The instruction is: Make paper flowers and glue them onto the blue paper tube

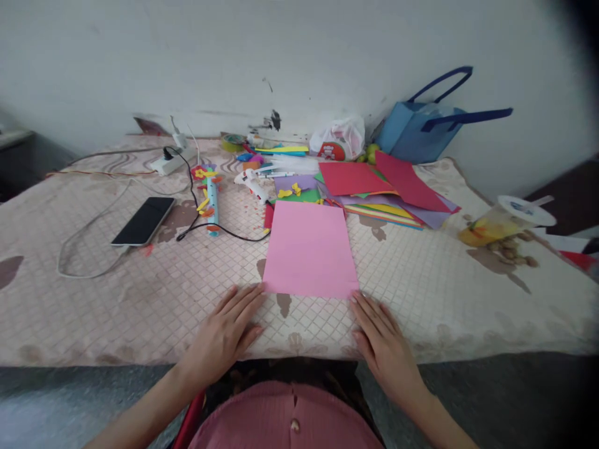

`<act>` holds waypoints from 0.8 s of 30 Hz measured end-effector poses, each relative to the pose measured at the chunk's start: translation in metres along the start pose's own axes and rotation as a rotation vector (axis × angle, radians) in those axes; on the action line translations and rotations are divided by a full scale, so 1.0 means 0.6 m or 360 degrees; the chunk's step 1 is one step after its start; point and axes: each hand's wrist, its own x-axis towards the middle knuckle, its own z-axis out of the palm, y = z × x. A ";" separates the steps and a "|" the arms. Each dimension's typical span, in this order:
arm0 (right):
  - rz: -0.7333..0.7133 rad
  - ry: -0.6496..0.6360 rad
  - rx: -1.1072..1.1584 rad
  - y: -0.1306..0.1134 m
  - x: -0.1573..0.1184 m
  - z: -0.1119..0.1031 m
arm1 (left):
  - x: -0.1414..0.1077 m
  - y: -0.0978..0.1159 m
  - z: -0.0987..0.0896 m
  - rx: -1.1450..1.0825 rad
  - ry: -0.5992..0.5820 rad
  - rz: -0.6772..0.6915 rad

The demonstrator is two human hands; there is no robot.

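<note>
Both hands lie flat and open, gripping nothing: the left hand [224, 333] and right hand [381, 340] touch the near corners of the pink paper sheet [309, 248], whose long axis runs away from them.

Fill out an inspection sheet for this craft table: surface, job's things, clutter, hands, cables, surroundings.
Surface: table under a beige quilted cloth with brown leaf prints.
Job's things: pink sheet lying flat at the near edge.
Clutter: stack of coloured paper, glue gun, tape roll, white plastic bag, blue bag, lidded plastic cup, phone face up.
Hands: left hand flat on the cloth, fingertips at the sheet's near left corner; right hand flat, fingertips at the near right corner; neither grips anything.
Cables: black cord from the power strip; white cable looping by the phone.
Surroundings: scuffed white wall behind.
</note>
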 end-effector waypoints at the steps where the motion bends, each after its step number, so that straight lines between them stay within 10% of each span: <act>1: -0.0005 0.0014 0.0000 0.000 0.000 0.001 | -0.001 0.000 0.000 0.0002 0.0009 0.0002; 8: 0.0058 0.0037 0.0286 0.027 0.042 -0.038 | 0.001 -0.020 -0.015 -0.0366 0.0102 -0.0108; 17: 0.0335 0.0116 0.0439 0.167 0.305 -0.007 | 0.109 -0.066 -0.010 -0.0904 0.0342 -0.0460; 24: 0.0353 0.0006 0.0344 0.186 0.423 0.038 | 0.208 -0.100 0.004 -0.1261 0.0297 -0.0939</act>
